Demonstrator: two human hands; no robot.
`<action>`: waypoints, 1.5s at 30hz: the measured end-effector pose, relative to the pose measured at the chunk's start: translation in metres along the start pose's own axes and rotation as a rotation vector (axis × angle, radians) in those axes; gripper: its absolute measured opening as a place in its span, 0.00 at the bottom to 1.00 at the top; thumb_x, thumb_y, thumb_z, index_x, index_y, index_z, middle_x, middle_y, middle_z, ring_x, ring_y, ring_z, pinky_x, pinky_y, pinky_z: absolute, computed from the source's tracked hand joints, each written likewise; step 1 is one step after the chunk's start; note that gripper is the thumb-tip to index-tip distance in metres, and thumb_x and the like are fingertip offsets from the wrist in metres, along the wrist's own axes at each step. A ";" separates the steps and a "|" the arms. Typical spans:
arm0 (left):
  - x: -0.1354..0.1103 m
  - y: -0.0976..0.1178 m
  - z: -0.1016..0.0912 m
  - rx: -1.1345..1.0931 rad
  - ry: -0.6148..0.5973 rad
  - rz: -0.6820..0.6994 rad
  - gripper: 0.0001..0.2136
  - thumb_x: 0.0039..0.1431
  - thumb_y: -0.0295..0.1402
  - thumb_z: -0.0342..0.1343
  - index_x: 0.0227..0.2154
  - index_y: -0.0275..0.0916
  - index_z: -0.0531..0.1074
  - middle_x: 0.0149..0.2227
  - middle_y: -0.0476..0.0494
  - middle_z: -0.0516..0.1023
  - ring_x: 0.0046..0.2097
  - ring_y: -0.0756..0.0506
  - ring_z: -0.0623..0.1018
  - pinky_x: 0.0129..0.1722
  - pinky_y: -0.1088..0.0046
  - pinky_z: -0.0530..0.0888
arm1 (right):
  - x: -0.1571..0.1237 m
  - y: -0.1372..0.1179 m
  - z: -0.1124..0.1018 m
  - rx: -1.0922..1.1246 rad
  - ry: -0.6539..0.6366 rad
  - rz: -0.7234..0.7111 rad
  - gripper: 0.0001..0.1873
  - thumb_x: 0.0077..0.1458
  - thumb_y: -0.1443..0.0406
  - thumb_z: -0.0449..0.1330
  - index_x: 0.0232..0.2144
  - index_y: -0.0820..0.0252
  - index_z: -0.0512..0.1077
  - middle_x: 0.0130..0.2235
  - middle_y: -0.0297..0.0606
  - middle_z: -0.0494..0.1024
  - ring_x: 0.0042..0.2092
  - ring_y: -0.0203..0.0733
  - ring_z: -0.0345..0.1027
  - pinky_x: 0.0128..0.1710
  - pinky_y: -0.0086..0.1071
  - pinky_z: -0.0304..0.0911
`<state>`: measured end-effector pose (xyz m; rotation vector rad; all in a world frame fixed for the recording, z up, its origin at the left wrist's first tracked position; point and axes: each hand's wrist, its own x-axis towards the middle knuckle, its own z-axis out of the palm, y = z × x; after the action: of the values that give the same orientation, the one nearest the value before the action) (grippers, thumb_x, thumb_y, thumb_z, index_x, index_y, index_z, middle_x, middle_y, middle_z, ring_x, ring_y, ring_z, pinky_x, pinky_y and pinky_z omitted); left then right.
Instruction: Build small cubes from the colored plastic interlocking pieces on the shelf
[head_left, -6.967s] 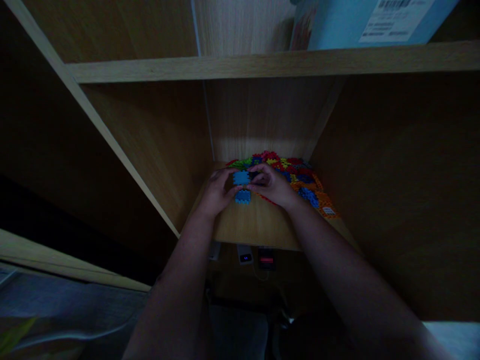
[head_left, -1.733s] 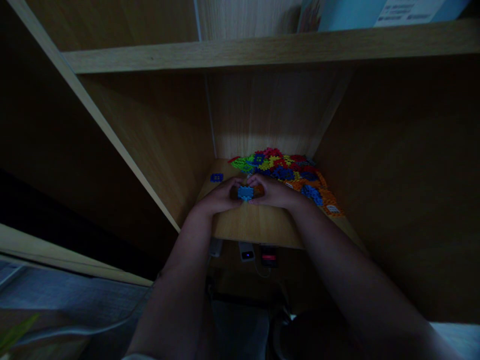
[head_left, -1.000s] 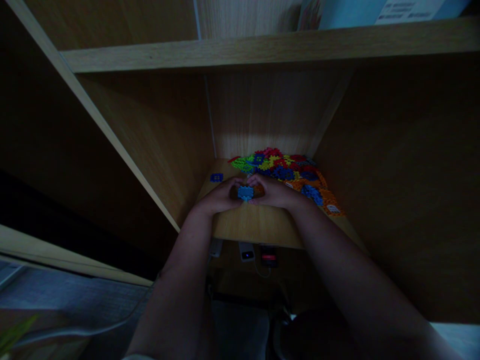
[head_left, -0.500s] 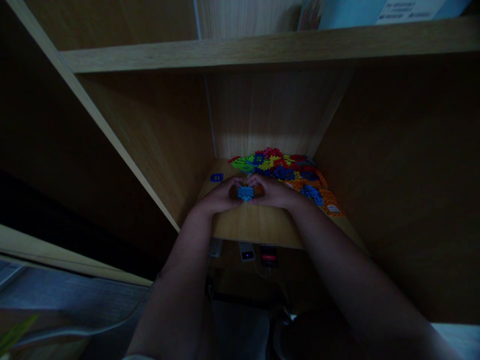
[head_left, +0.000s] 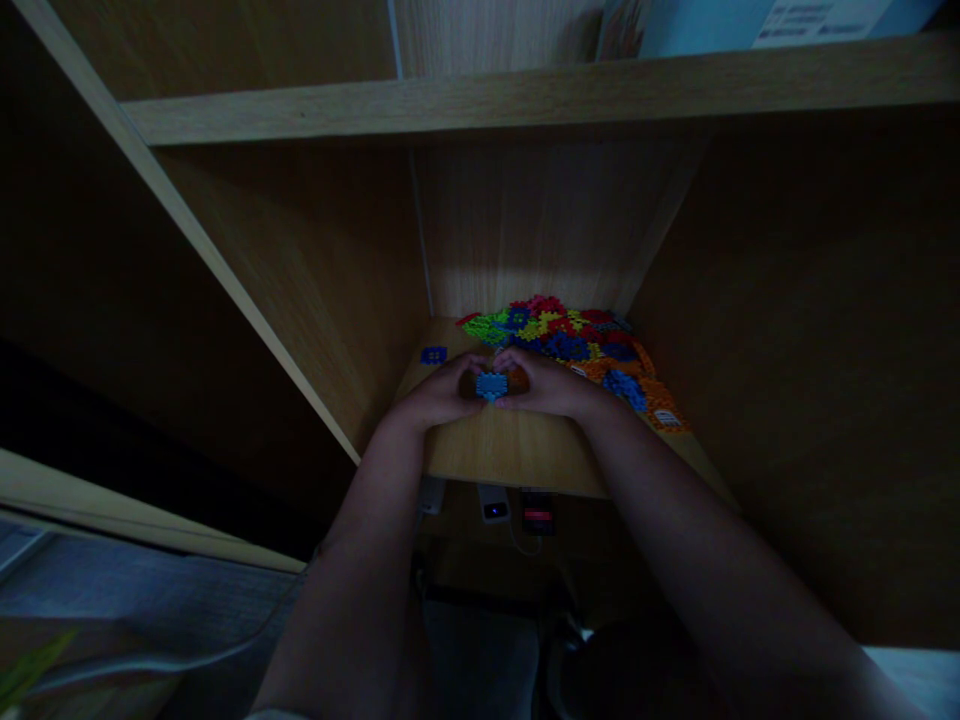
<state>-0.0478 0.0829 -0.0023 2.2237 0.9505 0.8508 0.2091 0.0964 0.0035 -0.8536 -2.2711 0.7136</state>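
A small light-blue assembly of interlocking plastic building pieces (head_left: 491,385) is held between my two hands above the shelf board. My left hand (head_left: 444,390) grips it from the left, fingers curled round its side. From the right, my right hand (head_left: 544,382) pinches it with thumb and fingertips. Behind the hands lies a heap of loose toothed plastic pieces (head_left: 562,325) in red, yellow, green, blue and orange. One flat dark-blue square piece (head_left: 433,355) lies apart, left of my left hand.
Orange joined pieces (head_left: 667,418) and a blue round piece (head_left: 624,388) lie at the right of the shelf board (head_left: 517,450). Wooden side panels enclose the compartment. An upper shelf (head_left: 480,105) carries a light-blue box (head_left: 705,25). Below the board are small devices (head_left: 493,505) with a cable.
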 end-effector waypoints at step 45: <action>-0.001 0.001 0.000 0.026 0.167 -0.153 0.23 0.69 0.52 0.56 0.60 0.46 0.71 0.63 0.41 0.77 0.65 0.37 0.75 0.69 0.54 0.69 | 0.017 0.019 -0.003 -0.417 0.311 0.038 0.24 0.75 0.53 0.46 0.51 0.55 0.79 0.58 0.48 0.79 0.64 0.58 0.67 0.70 0.57 0.57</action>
<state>-0.0474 0.0818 -0.0019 2.0942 1.1997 0.9688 0.2082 0.1213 -0.0010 -1.1149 -2.1486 0.1029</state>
